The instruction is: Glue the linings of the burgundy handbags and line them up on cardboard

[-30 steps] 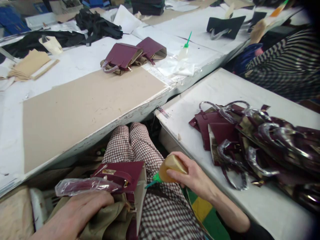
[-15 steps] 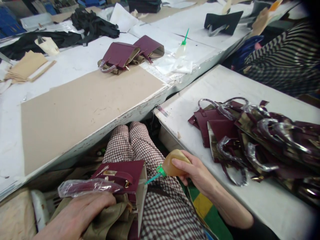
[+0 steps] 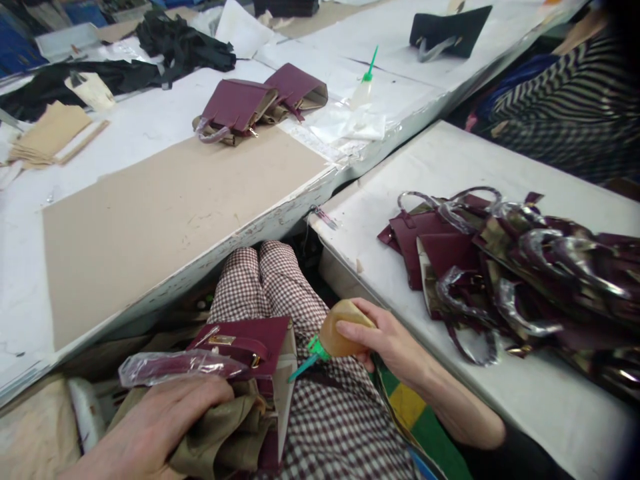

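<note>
A maroon bag (image 3: 273, 331) with a plastic-wrapped handle (image 3: 175, 368) and a gold clasp lies across my lap. Its olive lining (image 3: 220, 437) bulges out, and my left hand (image 3: 175, 413) grips the bag there, fingers curled over lining and handle side. My right hand (image 3: 380, 337) is wrapped round a squeeze bottle (image 3: 343, 329) of amber liquid, tilted down to the left. The bottle's green nozzle (image 3: 304, 367) has its tip at the bag's pale inner edge (image 3: 286, 380).
More maroon bags (image 3: 445, 253) are heaped on the right table (image 3: 390, 180). Two maroon bags (image 3: 240, 103) and another glue bottle (image 3: 363, 90) stand on the far table. A person in a striped top (image 3: 585, 100) is at the upper right.
The bottle in my right hand has moved slightly left, and its nozzle tip sits a little lower along the bag's edge. My left hand keeps its hold; the view has shifted slightly.
</note>
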The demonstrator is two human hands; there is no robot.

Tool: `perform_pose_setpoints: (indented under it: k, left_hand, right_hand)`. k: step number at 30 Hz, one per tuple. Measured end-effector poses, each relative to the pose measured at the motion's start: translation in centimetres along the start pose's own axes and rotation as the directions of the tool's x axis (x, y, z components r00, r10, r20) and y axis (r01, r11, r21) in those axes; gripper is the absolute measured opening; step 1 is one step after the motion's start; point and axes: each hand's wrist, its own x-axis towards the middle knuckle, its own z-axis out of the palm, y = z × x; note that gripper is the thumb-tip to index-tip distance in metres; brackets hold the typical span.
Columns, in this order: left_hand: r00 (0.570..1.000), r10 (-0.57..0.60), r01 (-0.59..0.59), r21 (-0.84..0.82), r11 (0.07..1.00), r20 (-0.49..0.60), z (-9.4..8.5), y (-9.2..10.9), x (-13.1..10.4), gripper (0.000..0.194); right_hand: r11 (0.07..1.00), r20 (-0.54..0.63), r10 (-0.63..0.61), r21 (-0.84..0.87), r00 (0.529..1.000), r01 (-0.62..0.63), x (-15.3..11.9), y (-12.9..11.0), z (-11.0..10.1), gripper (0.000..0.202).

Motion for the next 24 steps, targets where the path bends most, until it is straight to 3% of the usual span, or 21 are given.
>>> perform_pose_setpoints:
  k: [5, 11, 20, 24]
  left_hand:
    - [0.996, 0.092, -0.092, -0.029, 0.995, 0.014, -1.2, 0.6, 1.6, 0.037]
    - [0.998, 0.06, -0.061, -0.068, 0.996, -0.01, -1.6, 1.0, 2.2, 0.035]
    - [1.0, 0.018, -0.017, -0.116, 0.993, 0.005, -2.1, 0.7, 2.2, 0.031]
    - [0.998, -0.022, 0.013, -0.162, 0.987, -0.056, -2.0, 0.9, 2.2, 0.026]
  right_hand:
    - [0.992, 0.081, 0.015, 0.121, 0.997, -0.025, -1.2, -0.5, 0.4, 0.035]
    - [0.959, 0.129, 0.009, 0.28, 0.992, -0.045, -3.1, -1.4, 1.9, 0.038]
    - [0.918, 0.032, 0.008, 0.395, 0.999, -0.02, -4.4, 0.0, 2.9, 0.038]
    - [0.92, 0.044, 0.007, 0.391, 0.999, -0.024, -4.2, 0.4, 2.8, 0.04]
